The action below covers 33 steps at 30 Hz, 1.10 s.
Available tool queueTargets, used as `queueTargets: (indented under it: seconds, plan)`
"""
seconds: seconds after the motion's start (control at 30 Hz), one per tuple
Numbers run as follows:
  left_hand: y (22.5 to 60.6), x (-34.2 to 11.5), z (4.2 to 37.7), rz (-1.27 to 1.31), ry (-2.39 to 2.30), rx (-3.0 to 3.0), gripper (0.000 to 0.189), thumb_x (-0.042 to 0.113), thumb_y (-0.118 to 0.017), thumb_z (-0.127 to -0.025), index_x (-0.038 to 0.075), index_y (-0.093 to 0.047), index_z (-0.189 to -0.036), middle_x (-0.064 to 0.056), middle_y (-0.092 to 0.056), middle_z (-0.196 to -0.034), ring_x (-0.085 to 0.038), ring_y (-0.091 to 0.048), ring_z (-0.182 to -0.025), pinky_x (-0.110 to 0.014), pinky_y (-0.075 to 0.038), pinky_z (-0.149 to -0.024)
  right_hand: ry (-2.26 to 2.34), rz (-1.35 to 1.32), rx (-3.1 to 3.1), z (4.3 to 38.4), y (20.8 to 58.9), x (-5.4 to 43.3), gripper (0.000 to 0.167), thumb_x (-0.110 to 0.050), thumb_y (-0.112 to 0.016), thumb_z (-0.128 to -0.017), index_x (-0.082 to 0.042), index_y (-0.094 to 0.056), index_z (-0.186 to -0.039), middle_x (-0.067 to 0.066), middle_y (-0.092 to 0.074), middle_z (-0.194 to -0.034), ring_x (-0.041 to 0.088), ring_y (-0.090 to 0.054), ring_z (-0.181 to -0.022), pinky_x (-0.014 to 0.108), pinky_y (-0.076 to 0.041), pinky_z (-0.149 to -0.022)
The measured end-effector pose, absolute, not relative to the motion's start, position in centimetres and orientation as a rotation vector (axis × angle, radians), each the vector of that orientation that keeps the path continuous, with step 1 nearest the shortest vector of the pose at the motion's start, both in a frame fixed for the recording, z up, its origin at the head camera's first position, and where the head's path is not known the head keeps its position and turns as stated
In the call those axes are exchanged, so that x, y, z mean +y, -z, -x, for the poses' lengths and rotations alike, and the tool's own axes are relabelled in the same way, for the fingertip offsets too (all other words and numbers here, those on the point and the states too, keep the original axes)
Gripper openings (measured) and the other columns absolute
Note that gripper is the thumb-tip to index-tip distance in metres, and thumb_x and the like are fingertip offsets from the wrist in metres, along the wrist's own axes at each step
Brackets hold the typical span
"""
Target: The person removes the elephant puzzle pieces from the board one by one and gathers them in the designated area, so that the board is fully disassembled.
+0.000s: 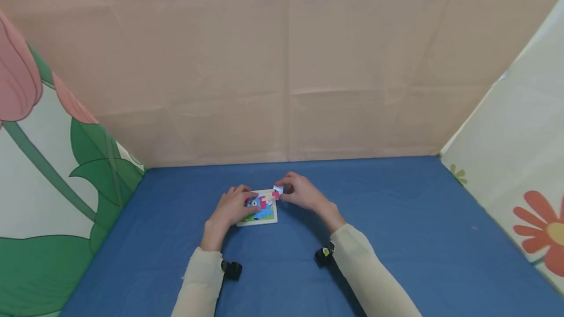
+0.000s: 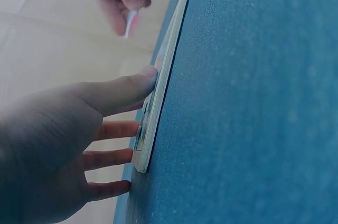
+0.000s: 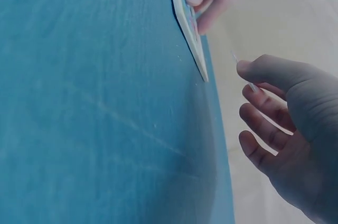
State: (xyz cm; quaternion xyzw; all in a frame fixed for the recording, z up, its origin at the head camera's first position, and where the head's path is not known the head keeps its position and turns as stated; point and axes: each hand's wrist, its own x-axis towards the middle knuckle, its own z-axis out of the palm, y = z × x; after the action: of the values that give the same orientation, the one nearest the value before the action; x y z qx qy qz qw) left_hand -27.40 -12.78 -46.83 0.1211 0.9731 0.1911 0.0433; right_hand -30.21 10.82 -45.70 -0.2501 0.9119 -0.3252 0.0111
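A jigsaw puzzle in a pale flat frame lies on the blue surface, its picture blue, green and pink. On its left part rests my left hand; the thumb presses the picture side and the other fingers reach to the board with little bend. Just above the puzzle's upper right corner, my right hand pinches a small white and pink puzzle piece between thumb and fingers. In the left wrist view this piece is held apart from the board. My left hand hides part of the picture.
Blue cloth covers the tabletop around the puzzle. A beige sheet rises behind it. Panels printed with a tulip and a red flower stand at the sides. Each wrist carries a small black camera.
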Motion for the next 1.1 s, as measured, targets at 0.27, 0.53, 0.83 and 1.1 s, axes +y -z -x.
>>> queueTargets:
  seconds: [0.27,0.53,0.83,1.1]
  plan:
    - [46.7,-12.7,27.3,-0.374,-0.577,2.981,0.051,0.042,-0.072,-0.09,0.021,-0.063,-0.135,-0.006,-0.056,-0.137,-0.03,-0.047,-0.124,-0.054,-0.036,-0.108,1.043,0.768,2.868,29.7,45.8,12.3,0.034,-0.016,-0.074,-0.089,-0.011,-0.071,-0.122,0.005,-0.063,-0.115,0.019,-0.06,-0.093,0.029,-0.05,-0.074]
    - [46.8,-12.6,27.4,-0.355,-0.594,2.977,0.056,0.041,-0.073,-0.089,0.015,-0.061,-0.137,-0.007,-0.056,-0.139,-0.029,-0.047,-0.127,-0.054,-0.036,-0.11,1.08,0.674,2.871,29.1,45.9,14.0,0.034,-0.015,-0.074,-0.089,-0.011,-0.071,-0.122,0.005,-0.063,-0.116,0.022,-0.059,-0.096,0.03,-0.05,-0.075]
    - [46.9,-12.8,27.4,-0.364,-0.597,2.979,0.056,0.042,-0.073,-0.089,0.015,-0.062,-0.136,-0.006,-0.055,-0.139,-0.029,-0.047,-0.127,-0.054,-0.035,-0.11,1.091,0.642,2.882,28.6,45.8,15.8,0.033,-0.014,-0.072,-0.089,-0.011,-0.07,-0.122,0.006,-0.063,-0.116,0.018,-0.056,-0.089,0.029,-0.049,-0.071]
    - [47.1,-12.8,27.5,-0.368,-0.594,2.974,0.056,0.042,-0.073,-0.089,0.015,-0.061,-0.137,-0.007,-0.055,-0.14,-0.03,-0.046,-0.128,-0.056,-0.034,-0.11,1.074,0.59,2.887,28.5,46.0,17.5,0.032,-0.015,-0.072,-0.09,-0.012,-0.071,-0.121,0.007,-0.063,-0.117,0.017,-0.057,-0.089,0.028,-0.05,-0.07]
